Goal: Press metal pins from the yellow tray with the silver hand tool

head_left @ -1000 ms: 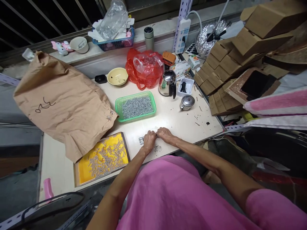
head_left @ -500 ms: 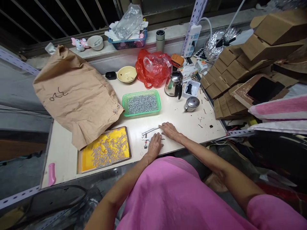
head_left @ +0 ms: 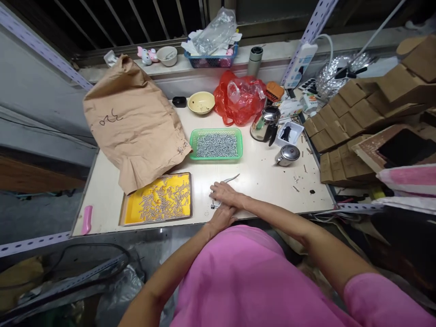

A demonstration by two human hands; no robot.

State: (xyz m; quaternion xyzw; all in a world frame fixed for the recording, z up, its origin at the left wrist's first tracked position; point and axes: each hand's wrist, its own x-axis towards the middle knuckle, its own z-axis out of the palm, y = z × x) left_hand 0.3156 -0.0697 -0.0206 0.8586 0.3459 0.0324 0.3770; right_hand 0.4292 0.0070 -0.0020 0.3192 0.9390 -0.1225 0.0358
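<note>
A small metal lever tool (head_left: 233, 178) lies near the front edge of the table, its bright arm pointing away to the right. My right hand (head_left: 225, 194) covers the tool's middle, with its fingers bent down at the tool's head; what the fingertips pinch is hidden. Just below, my left hand (head_left: 220, 219) is closed round the near part of the tool, partly under the right wrist. A short screw end (head_left: 214, 206) of the tool sticks out left of the hands.
Left of the hands, a yellow-lined tray (head_left: 190, 200) holds loose metal pins. Behind stands a green basket (head_left: 216, 158) full of similar pieces. A large paper bag (head_left: 139, 122) leans over the tray. A kettle (head_left: 264, 125), metal pot (head_left: 288, 154) and cardboard boxes (head_left: 350, 113) are at the right.
My right hand has moved from the lever's far end to the left, over the tool's head. The left hand stays low at the tool. The view has shifted left.
</note>
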